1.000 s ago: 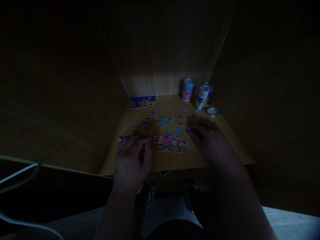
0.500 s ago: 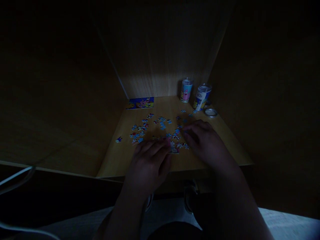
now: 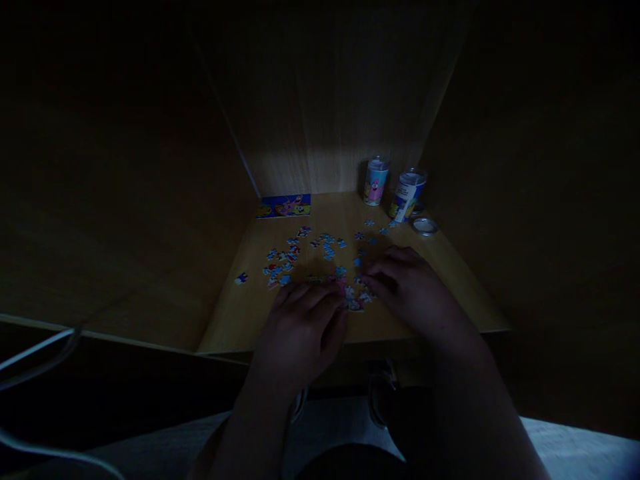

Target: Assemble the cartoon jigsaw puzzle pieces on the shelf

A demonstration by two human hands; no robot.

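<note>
My left hand (image 3: pixel 300 327) lies over a partly joined jigsaw puzzle (image 3: pixel 339 287), fingers side by side and resting on it, thumb apart at the near side. The hand hides much of the puzzle; pink and pale parts show at its right. My right hand (image 3: pixel 413 287) is closed in a pinch at the puzzle's right side, with a small puzzle piece (image 3: pixel 359 280) at its fingertips. Loose light-blue pieces (image 3: pixel 328 251) lie beyond the hands. More loose pieces (image 3: pixel 273 269), with some red, lie to the left. A single blue and white piece (image 3: pixel 241 278) lies farther left.
Dark wooden panels enclose the light wooden surface (image 3: pixel 230 320) on both sides and behind. Two printed cans (image 3: pixel 376 181) (image 3: pixel 407 195) stand at the back right, with a round lid (image 3: pixel 425 227) beside them. A blue cartoon picture card (image 3: pixel 283 206) lies at the back left.
My right hand has moved slightly nearer to me, from the blue pieces to the puzzle's right side. My left hand stays on the puzzle. The view has shifted slightly.
</note>
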